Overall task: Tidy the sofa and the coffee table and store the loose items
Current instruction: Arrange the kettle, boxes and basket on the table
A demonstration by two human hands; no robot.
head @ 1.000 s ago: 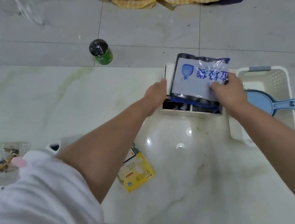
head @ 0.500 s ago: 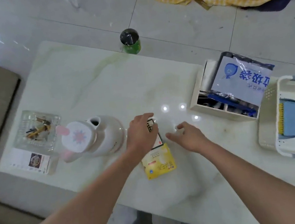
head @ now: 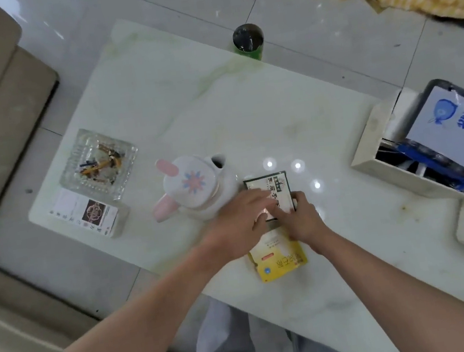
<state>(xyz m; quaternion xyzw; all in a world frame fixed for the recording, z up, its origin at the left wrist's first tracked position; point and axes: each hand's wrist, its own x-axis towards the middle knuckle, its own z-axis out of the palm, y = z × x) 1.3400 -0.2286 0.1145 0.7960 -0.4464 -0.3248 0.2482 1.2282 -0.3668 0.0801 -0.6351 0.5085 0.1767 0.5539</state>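
Both your hands gather the flat packets on the marble table [head: 245, 108].

Your left hand [head: 239, 228] and right hand [head: 302, 219] press loosely curled fingers on the dark-bordered white packet [head: 268, 188], overlapping the yellow packet [head: 281, 261] beneath your wrists, likely squaring them for storage.

Large blue Chinese characters, seen upside down, mark the white-labelled plastic bag pack [head: 462, 128] at right of frame; smaller box print stays illegible.
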